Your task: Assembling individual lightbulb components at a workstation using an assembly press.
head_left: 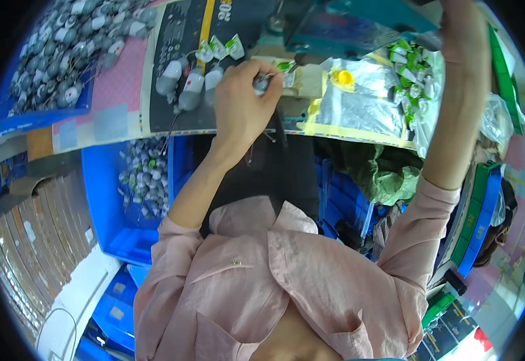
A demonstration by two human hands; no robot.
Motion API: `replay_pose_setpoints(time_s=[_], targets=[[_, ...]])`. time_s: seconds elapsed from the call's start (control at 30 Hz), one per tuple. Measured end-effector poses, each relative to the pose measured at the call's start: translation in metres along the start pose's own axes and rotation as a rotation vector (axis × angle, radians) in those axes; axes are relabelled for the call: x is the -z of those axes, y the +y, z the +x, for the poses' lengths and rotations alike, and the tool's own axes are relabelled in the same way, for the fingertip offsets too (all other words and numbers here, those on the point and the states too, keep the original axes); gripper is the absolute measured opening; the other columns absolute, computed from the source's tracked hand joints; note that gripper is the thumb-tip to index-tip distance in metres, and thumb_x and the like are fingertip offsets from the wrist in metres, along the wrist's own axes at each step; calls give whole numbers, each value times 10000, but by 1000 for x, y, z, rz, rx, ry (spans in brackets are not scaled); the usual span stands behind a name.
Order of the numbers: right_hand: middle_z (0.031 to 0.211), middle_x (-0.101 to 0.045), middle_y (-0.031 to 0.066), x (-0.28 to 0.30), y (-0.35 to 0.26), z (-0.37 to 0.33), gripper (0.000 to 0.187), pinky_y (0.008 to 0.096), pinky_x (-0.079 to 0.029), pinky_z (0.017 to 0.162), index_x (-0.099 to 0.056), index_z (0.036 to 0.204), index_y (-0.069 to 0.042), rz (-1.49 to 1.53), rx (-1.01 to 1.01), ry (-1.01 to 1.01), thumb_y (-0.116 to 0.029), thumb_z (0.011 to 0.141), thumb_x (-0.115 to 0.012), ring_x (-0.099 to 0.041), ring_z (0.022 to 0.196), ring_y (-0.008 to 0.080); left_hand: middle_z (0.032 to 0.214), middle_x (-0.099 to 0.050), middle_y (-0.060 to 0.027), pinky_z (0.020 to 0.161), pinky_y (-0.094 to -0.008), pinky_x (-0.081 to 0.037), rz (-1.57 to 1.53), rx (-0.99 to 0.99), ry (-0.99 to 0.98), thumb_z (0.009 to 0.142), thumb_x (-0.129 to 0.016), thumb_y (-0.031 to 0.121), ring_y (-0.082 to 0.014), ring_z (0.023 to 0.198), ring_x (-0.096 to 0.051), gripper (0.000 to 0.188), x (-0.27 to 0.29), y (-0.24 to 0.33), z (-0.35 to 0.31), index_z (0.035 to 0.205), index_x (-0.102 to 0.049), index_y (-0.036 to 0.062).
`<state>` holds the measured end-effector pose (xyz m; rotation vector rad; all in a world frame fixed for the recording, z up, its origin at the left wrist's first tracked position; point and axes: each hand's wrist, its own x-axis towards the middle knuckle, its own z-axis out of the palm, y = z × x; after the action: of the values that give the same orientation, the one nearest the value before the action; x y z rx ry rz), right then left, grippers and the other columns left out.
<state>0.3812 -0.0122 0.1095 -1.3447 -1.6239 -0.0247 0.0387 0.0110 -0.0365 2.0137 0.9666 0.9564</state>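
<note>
My left hand (247, 96) is closed in a pinch on a small grey rounded part (261, 82) with thin wires, at the base of a teal hand press (335, 30). Just beyond the fingertips, a green-and-white tab (285, 66) sits under the press head. My right hand (457, 27) is raised at the top right edge beside the press; its fingers are cut off or blurred. Left of my left hand, several grey bulb-shaped parts (191, 90) with white sleeves lie on the dark mat, green-and-white tabs (217, 48) at their far ends.
A blue bin (40, 118) heaped with grey bulb-shaped parts stands at the far left. Below the bench edge, another blue bin (107, 198) holds more pieces. Green-and-white tabs (412, 75) are piled right of the press, near a yellow tape roll (345, 78).
</note>
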Motion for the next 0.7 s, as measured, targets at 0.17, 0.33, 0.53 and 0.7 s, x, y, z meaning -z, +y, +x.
replay_pose_setpoints(time_s=[0.17, 0.33, 0.53, 0.7], targets=[[1133, -621, 116, -67, 4, -39, 280, 345, -501, 775, -587, 1214, -48, -542, 499, 64, -178, 967, -558, -640, 940, 236, 859, -696, -89, 718, -388, -500, -30, -25, -46, 823, -739, 127, -294, 816, -643, 99, 21, 10, -2, 866, -693, 50], [869, -638, 177, -47, 159, -154, 121, 505, -469, 712, -665, 908, -28, -1125, 194, -203, -39, 808, -598, -625, 817, 377, 810, -709, -63, 708, -287, -474, -336, 195, -11, 829, -764, 98, -132, 721, -582, 136, 44, 17, 7, 929, -702, 29], [1135, -696, 152, -55, 150, -174, 285, 464, -514, 874, -688, 1171, -90, -908, -71, -236, -205, 910, -682, -658, 995, 367, 1087, -602, -222, 925, -457, -478, 48, 8, -49, 885, -693, 158, -395, 1064, -576, 252, 70, -37, 39, 1087, -630, 22], [1141, -691, 159, -43, 143, -160, 280, 481, -507, 876, -693, 1156, -92, -965, -203, -362, -233, 914, -671, -647, 1028, 382, 1177, -614, -218, 917, -489, -480, 738, -219, 262, 969, -610, 255, -405, 1069, -601, 323, 93, -135, 139, 1258, -610, 110]])
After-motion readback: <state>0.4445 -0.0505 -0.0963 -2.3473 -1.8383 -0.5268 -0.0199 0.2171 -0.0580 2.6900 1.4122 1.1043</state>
